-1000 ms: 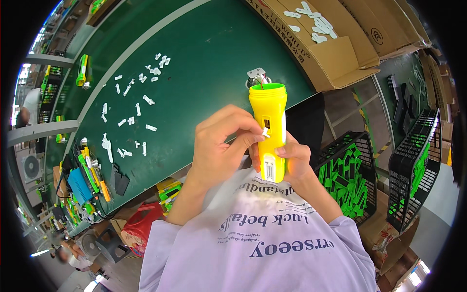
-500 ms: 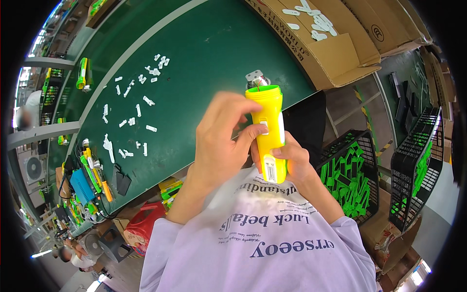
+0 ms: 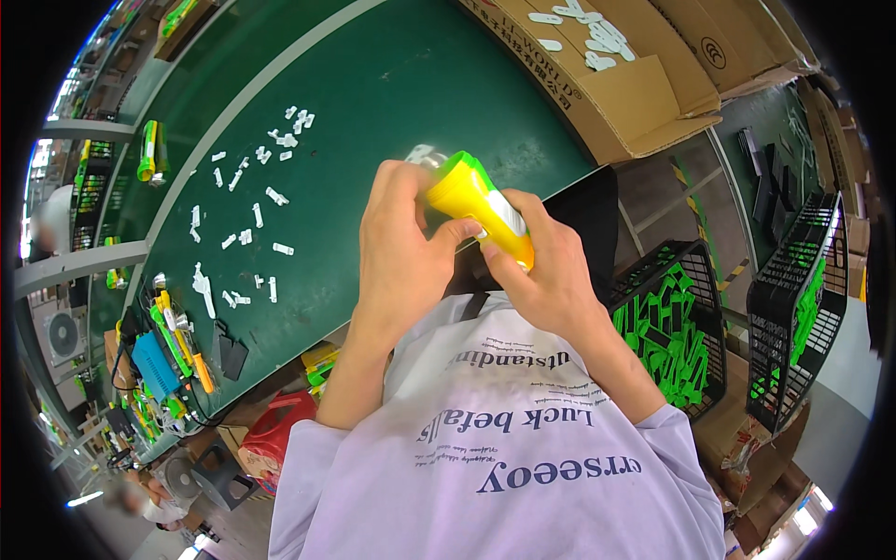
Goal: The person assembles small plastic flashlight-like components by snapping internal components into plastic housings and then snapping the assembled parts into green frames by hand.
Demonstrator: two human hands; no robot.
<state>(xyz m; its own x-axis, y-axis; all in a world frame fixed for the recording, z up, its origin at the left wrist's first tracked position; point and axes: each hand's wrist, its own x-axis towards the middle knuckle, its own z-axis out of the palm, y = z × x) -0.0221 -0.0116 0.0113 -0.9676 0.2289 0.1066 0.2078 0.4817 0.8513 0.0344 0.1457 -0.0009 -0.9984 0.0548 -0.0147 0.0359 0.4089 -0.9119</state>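
A yellow plastic flashlight (image 3: 469,199) with a green edge and a white label is held over the near edge of the green table (image 3: 392,84), tilted up to the left. My left hand (image 3: 401,252) wraps around its head end, covering most of the lens. My right hand (image 3: 546,271) grips its body from the right, thumb on the white label. Small white plastic pieces (image 3: 252,224) lie scattered on the table to the left of my hands.
An open cardboard box (image 3: 625,84) with white pieces stands at the back right. Black crates (image 3: 681,327) hold green parts at the right. Tools and a blue box (image 3: 154,359) sit at the table's left end; a red container (image 3: 275,434) is below.
The flashlight has tipped from upright to slanting leftward. My left hand moved from its side to closing around its head.
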